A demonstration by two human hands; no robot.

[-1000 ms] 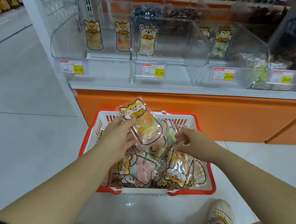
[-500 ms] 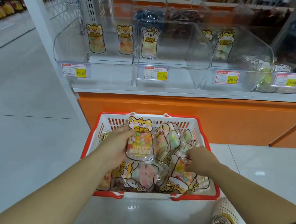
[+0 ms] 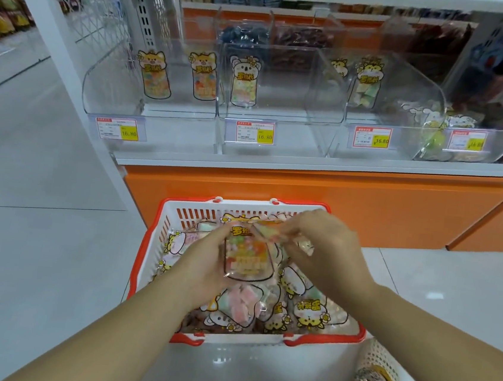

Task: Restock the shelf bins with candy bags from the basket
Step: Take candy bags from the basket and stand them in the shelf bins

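A white basket with a red rim stands on the floor below the shelf, holding several clear candy bags with yellow cartoon labels. My left hand grips one bag of mixed coloured candy upright over the basket. My right hand pinches a second bag and holds it against the top right of the first. The clear shelf bins above hold a few upright bags: two in the left bin, one in the middle, one further right.
Price tags hang on the bin fronts. An orange cabinet front runs under the white shelf ledge. A bin at far right holds flat-lying bags. My sandalled foot is just right of the basket. Pale tiled floor lies to the left.
My right hand rose from the basket's right side with a bag and moved left up to the bag in my left hand. The left hand stayed over the basket.
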